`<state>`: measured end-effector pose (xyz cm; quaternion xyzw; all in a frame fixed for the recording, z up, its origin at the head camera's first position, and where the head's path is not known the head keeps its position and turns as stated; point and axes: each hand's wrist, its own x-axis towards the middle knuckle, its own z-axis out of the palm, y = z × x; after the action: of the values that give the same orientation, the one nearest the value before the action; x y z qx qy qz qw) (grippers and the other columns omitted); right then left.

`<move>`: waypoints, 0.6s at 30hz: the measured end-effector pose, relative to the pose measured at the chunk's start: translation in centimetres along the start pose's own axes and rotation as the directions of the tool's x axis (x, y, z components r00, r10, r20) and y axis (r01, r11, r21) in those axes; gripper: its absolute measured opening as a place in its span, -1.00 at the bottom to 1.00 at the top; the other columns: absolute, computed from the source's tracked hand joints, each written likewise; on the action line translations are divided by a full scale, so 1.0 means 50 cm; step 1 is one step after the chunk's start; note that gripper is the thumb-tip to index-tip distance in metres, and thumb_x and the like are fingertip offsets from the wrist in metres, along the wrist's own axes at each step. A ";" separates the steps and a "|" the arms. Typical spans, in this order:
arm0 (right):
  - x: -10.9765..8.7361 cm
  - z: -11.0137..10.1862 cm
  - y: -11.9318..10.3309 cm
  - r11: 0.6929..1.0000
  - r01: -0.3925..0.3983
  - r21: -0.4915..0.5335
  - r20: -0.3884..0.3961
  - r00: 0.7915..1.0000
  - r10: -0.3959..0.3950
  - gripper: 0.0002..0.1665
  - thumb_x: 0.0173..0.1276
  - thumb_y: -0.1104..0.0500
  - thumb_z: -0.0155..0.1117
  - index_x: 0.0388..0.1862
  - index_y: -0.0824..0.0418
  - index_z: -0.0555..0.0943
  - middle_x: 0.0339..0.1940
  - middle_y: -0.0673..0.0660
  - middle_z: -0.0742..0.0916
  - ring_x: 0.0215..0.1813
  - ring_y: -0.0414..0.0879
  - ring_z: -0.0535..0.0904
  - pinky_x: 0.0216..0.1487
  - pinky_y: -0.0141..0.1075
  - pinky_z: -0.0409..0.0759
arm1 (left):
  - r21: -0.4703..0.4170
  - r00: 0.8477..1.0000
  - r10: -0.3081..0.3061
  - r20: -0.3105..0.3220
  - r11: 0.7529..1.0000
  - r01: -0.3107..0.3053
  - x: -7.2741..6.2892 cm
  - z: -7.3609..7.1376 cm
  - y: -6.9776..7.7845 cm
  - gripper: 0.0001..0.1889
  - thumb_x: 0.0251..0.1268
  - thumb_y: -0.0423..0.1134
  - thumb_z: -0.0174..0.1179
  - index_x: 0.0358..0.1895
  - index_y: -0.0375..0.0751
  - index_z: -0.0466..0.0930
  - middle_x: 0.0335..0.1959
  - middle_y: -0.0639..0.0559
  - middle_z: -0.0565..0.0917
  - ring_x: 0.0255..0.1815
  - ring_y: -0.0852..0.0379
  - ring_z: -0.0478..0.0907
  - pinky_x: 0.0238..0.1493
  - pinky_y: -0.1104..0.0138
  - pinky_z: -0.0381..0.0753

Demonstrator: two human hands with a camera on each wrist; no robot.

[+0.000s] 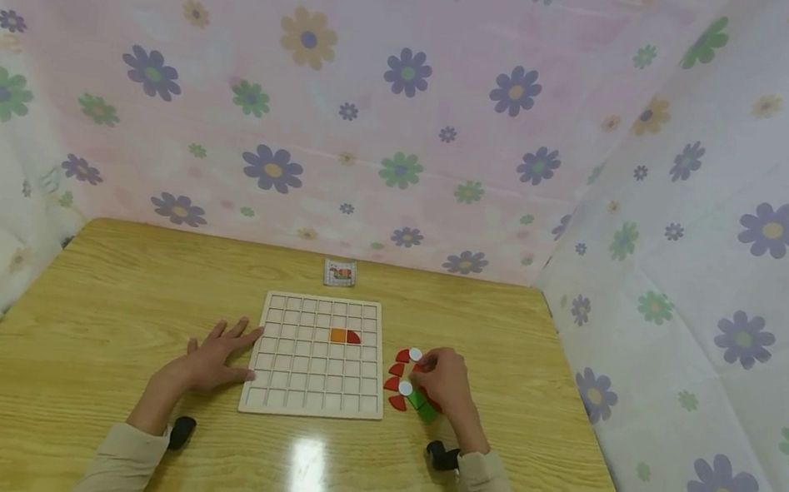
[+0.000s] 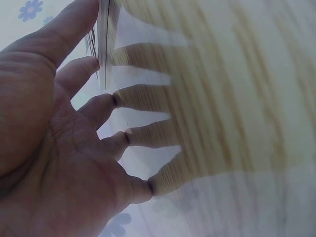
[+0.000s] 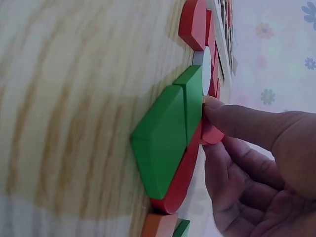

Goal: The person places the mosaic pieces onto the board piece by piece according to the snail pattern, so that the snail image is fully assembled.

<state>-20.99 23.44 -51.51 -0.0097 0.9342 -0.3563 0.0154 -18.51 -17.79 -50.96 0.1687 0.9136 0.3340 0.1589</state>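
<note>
A pale wooden grid board (image 1: 310, 413) lies on the table, with an orange square (image 1: 338, 336) and a red quarter-round piece (image 1: 354, 337) side by side in its cells. At its left edge my left hand (image 1: 212, 359) rests with fingers spread, thumb and fingertips touching the board and tabletop. Right of the board, my right hand (image 1: 447, 384) pinches a red rounded piece (image 3: 213, 135) between thumb and fingers, low among the loose pieces. Around it lie several red pieces (image 1: 393, 384), white discs (image 1: 406, 388) and green blocks (image 3: 160, 140).
A small picture card (image 1: 340, 273) lies behind the board. An orange block (image 3: 158, 225) shows near the loose pieces in the right wrist view. Flower-patterned sheets (image 1: 398, 112) stand around the wood-grain table (image 1: 129, 301). Each wrist wears a black camera (image 1: 442, 456).
</note>
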 end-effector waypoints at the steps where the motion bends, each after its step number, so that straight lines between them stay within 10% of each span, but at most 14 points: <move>1: 0.000 0.000 0.000 1.000 0.003 0.005 -0.005 1.000 -0.003 -0.87 0.14 0.34 0.57 -0.36 0.31 0.74 -0.45 0.09 0.74 -0.39 -0.10 0.64 -0.31 -0.19 0.67 | -0.003 1.000 0.004 -0.002 1.000 -0.004 -0.001 0.001 0.000 -0.17 0.37 -0.04 0.32 0.58 -0.29 0.16 0.60 -0.49 -0.06 0.54 -0.66 -0.28 0.21 -0.66 -0.32; 18: -0.005 -0.014 0.009 0.954 0.001 0.299 0.027 1.000 -0.010 -0.88 0.32 0.30 0.45 -0.28 0.38 0.72 -0.32 0.23 0.80 -0.29 0.02 0.76 -0.26 -0.22 0.71 | -0.002 1.000 -0.006 0.003 1.000 0.006 -0.002 0.005 0.001 -0.18 0.40 -0.06 0.31 0.59 -0.27 0.15 0.61 -0.47 -0.06 0.55 -0.65 -0.28 0.22 -0.65 -0.29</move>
<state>-20.80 24.27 -51.28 -0.0147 0.8692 -0.4934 0.0287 -18.31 -17.68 -51.10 0.1662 0.9135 0.3344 0.1613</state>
